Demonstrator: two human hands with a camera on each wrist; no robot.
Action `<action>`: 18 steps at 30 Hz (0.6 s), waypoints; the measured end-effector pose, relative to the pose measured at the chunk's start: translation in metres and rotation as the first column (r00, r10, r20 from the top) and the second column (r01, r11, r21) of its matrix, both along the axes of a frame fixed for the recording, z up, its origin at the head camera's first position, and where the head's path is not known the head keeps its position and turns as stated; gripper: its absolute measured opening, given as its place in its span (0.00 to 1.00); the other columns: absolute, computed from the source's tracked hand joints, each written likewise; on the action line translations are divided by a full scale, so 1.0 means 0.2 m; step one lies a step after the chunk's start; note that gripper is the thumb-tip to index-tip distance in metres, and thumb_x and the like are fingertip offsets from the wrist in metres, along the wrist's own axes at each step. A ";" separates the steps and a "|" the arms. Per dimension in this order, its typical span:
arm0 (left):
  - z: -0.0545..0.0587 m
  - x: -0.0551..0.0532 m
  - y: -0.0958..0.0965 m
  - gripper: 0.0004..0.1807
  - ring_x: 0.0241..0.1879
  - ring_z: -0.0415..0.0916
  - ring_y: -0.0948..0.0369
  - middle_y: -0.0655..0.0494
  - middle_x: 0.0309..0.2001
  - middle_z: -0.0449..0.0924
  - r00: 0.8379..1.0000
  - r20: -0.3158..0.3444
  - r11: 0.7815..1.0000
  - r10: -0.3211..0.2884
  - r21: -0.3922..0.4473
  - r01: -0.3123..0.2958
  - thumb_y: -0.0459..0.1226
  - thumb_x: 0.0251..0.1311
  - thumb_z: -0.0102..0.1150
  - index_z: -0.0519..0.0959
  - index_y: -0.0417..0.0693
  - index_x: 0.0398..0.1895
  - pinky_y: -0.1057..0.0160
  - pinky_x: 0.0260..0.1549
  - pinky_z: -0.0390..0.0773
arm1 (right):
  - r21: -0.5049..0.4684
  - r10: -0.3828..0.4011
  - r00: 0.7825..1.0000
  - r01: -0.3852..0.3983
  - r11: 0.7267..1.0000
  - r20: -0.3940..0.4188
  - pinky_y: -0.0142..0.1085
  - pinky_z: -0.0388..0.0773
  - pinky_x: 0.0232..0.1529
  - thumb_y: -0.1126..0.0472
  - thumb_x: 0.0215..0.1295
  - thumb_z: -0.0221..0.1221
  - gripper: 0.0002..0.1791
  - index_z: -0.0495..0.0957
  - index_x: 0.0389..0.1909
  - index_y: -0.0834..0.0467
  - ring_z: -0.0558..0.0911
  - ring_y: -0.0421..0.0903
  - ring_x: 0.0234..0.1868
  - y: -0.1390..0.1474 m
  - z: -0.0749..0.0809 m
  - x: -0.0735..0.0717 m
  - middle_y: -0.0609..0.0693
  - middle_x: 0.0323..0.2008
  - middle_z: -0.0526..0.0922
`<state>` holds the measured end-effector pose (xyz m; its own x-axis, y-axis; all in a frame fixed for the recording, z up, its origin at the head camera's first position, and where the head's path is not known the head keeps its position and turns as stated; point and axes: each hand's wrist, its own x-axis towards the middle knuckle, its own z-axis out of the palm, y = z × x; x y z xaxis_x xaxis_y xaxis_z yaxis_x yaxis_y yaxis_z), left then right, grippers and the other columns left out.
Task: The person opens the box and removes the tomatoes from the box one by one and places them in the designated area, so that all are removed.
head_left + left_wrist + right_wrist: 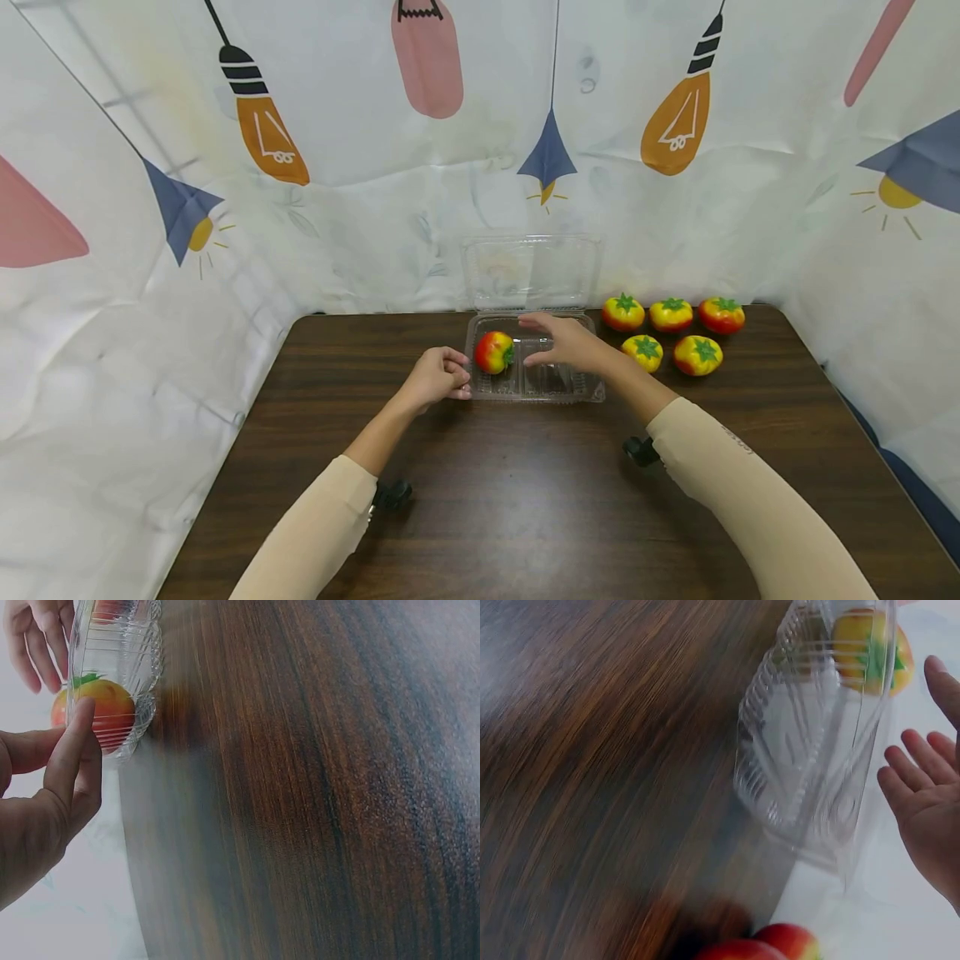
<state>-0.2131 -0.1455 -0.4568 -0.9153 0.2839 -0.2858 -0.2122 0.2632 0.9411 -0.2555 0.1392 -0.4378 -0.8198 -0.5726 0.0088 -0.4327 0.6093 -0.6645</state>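
Observation:
A hinged clear plastic box (536, 392) lies at the table's far side, its lid (534, 271) raised against the backdrop. One red-and-yellow fruit with green leaves, like a tomato or persimmon (492, 352), sits in its left part. At the box's left edge, my left hand (438, 375) pinches the rim between thumb and fingers, as the left wrist view shows too. My right hand (568, 343) hovers over the right part of the box, fingers spread and nothing in them. In the right wrist view the right hand (926, 780) is apart from the fruit (870, 649).
Several similar fruits stand right of the box, in a back row with one fruit (671, 315) in its middle, and a front pair including a yellower fruit (697, 356). The dark wooden table (480, 500) meets a white printed cloth (360, 233) behind.

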 end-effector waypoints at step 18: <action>0.00 0.00 0.01 0.19 0.28 0.83 0.60 0.28 0.46 0.77 1.000 -0.001 1.000 0.003 -0.019 -0.003 0.20 0.69 0.55 0.69 0.22 0.61 0.64 0.33 0.91 | 0.009 -0.026 0.992 0.026 1.000 0.127 0.53 0.69 0.76 0.50 0.59 0.75 0.54 0.55 0.79 0.62 0.71 0.57 0.74 -0.21 -0.13 -0.05 0.61 0.74 0.68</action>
